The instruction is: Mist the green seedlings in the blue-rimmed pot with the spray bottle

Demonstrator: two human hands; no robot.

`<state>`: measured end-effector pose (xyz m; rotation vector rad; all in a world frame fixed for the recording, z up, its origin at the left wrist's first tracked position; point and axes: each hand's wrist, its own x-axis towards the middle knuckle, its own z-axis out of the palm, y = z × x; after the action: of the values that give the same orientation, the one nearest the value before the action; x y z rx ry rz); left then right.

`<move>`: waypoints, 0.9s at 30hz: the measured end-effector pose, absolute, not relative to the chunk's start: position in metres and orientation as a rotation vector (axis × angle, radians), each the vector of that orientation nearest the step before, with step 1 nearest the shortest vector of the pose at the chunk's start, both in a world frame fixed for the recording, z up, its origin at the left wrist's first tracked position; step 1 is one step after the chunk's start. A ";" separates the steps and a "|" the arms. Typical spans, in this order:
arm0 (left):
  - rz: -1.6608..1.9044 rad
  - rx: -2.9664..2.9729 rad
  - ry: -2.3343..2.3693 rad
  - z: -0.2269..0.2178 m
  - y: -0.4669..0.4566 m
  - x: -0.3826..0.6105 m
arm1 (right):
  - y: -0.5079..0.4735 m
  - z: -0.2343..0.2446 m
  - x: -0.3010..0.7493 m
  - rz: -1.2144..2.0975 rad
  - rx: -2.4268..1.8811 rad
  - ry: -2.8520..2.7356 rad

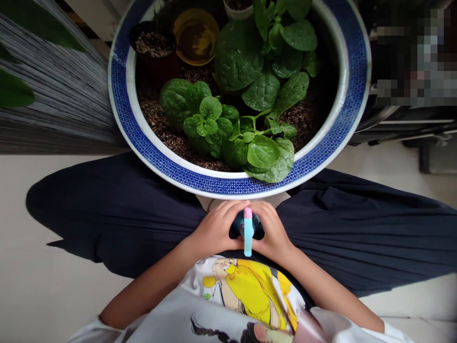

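Observation:
A spray bottle stands between my hands in front of my lap, seen from above. Its light blue spray head [247, 238] has a pink nozzle [247, 213] pointing at the planter, and the dark bluish bottle body shows only in part below. My left hand [218, 229] curves around the bottle's left side, and my right hand [273, 231] wraps its right side. Their fingertips meet in front of the nozzle, and the thumbs come close together behind. Just beyond is a large round planter with a blue-and-white rim [228, 186], holding soil and leafy green plants [264, 152].
Inside the planter sit a small dark pot of soil [153, 45], a yellow bowl [196, 37] and part of a white pot [238, 8]. Crossed legs in dark trousers [114, 209] flank the planter's near side. A string curtain [57, 81] hangs at left; black-framed equipment stands at right.

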<state>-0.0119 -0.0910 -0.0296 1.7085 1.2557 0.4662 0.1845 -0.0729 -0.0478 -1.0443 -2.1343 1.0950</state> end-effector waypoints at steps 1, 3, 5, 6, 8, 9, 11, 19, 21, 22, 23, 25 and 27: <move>0.449 1.721 1.256 -0.030 -0.092 -0.012 | -0.073 -0.048 0.185 1.104 -1.037 -2.143; 0.419 1.739 1.254 -0.029 -0.093 -0.011 | -0.075 -0.049 0.186 1.115 -1.022 -2.161; 0.400 1.747 1.245 -0.029 -0.093 -0.011 | -0.076 -0.050 0.188 1.108 -1.009 -2.171; 0.394 1.749 1.238 -0.028 -0.093 -0.011 | -0.076 -0.050 0.189 1.101 -1.007 -2.171; 0.383 1.749 1.225 -0.027 -0.093 -0.011 | -0.077 -0.051 0.190 1.085 -1.010 -2.173; 0.375 1.749 1.220 -0.026 -0.093 -0.011 | -0.077 -0.051 0.190 1.078 -1.016 -2.174; 0.346 1.750 1.209 -0.024 -0.092 -0.012 | -0.078 -0.050 0.190 1.066 -1.026 -2.181; 0.328 1.770 1.188 -0.023 -0.092 -0.014 | -0.081 -0.049 0.190 1.027 -1.070 -2.214; 0.345 1.773 1.183 -0.024 -0.091 -0.014 | -0.080 -0.049 0.189 0.979 -1.084 -2.225; 0.353 1.775 1.179 -0.025 -0.091 -0.014 | -0.080 -0.048 0.189 0.962 -1.082 -2.230; 0.360 1.779 1.176 -0.025 -0.091 -0.014 | -0.079 -0.048 0.188 0.949 -1.077 -2.236; 0.368 1.780 1.170 -0.026 -0.090 -0.014 | -0.078 -0.046 0.188 0.916 -1.086 -2.257; 0.374 1.772 1.171 -0.027 -0.090 -0.013 | -0.077 -0.044 0.189 0.880 -1.140 -2.276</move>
<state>-0.0131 -0.0897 -0.0273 1.7718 1.1708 0.3736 0.1888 -0.0772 -0.0440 -1.1400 -2.2760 0.8801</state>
